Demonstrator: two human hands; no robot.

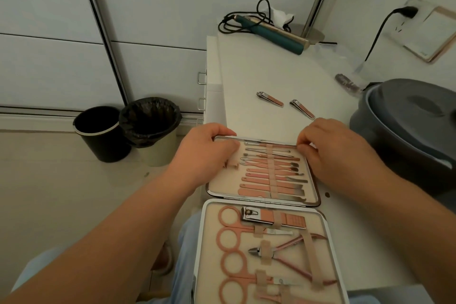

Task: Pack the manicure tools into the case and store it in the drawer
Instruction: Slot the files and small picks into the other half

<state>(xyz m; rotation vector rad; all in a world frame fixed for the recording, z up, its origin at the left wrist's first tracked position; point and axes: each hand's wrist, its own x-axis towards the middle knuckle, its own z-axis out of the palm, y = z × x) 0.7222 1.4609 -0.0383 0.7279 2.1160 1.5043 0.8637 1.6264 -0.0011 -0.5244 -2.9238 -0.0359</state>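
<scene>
The manicure case [316, 195] lies open on the white table, its far half filled with slim pink tools under a strap and its near half holding scissors, nippers and a large clipper. My left hand [209, 153] grips the far left corner of the case, fingers curled over the rim. My right hand [328, 148] pinches the far right corner of that half. Two pink nail clippers [270, 99] [302, 109] lie loose on the table just beyond my hands.
A drawer unit with metal handles [201, 78] forms the table's left side. A teal hair iron with its cord [271, 32] and a mirror stand [318, 7] sit at the back. A grey lidded bin [404, 126] stands right; two waste bins [128, 128] on the floor left.
</scene>
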